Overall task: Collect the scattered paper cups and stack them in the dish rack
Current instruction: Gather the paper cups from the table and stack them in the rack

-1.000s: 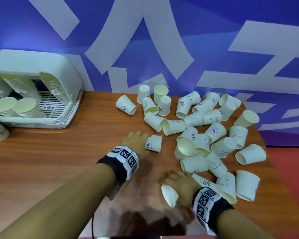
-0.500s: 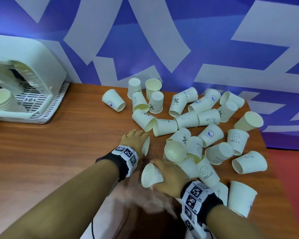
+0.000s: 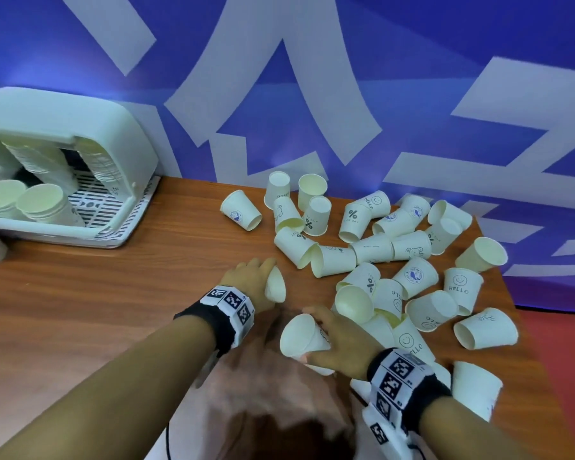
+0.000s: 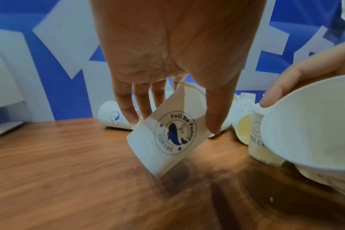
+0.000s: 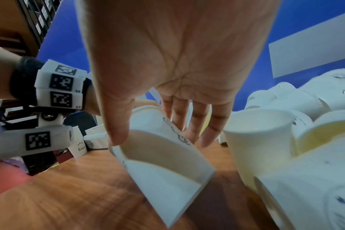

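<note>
Bright, bluish overhead light; soft shadows, wide-angle edge distortion, blurred foregrounds.

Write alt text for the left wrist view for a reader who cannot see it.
Seen from the wrist, the left hand pinches a tilted paper cup, printed with a blue whale logo, between fingers and thumb just above a wooden table. At right, the other hand's fingers hold a second cup, mouth toward the camera; more cups lie behind against a blue and white wall.
</note>
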